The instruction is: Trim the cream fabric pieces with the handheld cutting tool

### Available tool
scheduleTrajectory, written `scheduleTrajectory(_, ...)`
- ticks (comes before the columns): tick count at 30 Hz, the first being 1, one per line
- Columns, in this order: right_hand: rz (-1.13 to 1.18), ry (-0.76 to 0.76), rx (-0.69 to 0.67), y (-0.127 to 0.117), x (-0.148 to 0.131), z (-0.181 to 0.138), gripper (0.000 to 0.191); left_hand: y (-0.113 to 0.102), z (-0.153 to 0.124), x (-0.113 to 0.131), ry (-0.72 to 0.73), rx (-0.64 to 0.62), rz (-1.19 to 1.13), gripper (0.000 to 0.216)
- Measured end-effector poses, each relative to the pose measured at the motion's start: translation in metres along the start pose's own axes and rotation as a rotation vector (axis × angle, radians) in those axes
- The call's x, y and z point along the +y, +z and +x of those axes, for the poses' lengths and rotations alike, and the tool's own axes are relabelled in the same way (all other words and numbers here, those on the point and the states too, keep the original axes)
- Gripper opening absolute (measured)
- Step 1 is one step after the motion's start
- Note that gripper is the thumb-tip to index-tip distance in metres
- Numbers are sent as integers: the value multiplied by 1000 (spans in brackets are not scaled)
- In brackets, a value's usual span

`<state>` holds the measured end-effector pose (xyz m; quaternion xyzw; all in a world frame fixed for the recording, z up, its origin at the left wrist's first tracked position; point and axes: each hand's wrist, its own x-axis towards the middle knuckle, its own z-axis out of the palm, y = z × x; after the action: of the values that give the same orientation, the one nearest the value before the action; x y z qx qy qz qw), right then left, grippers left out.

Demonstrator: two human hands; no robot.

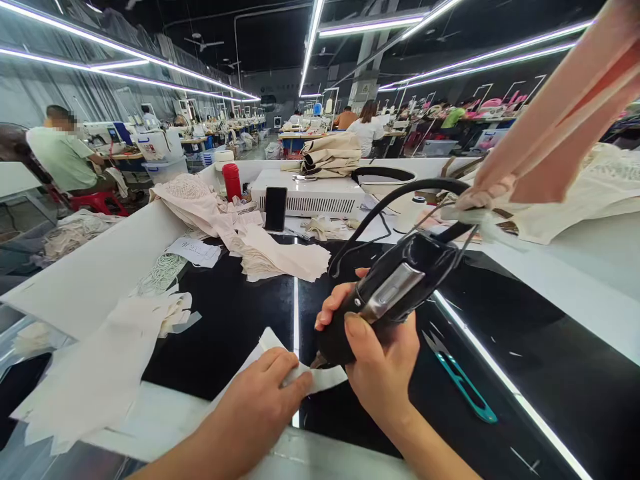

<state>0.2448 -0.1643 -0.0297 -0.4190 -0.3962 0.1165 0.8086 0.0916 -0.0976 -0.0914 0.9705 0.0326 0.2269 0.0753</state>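
One pale fabric strip (pixel 329 379) lies on the glossy black tabletop (pixel 225 347) under the left hand (pixel 263 397) (pinching or pressing? can't tell); right hand (pixel 383 367) wraps a chunky black handheld tool (pixel 393 293) slanting up-right, metal tip (pixel 319 362) just beside left thumb (pixel 301 385).

On my feed, the right hand (pixel 380 363) grips a black tool (pixel 387 293), its tip at the cloth (pixel 331 379) under the left hand (pixel 260 400); snips (pixel 463 381) lie nearby.

Bright tube lights (pixel 311 41) overhead; dark ceiling (pixel 273 33); grey curtains (pixel 30 87) left; red stool (pixel 96 199)
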Motion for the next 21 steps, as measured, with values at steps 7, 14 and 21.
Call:
scheduleTrajectory(7,10,12,-22,5,4,0,18,1,0,1,8,50,14,34)
scheduleTrajectory(14,21,-9,-45,9,11,1,19,9,-1,0,-6,42,39,31)
scheduleTrajectory(21,-13,14,-39,5,7,4,22,3,0,-3,-30,-1,-22,29)
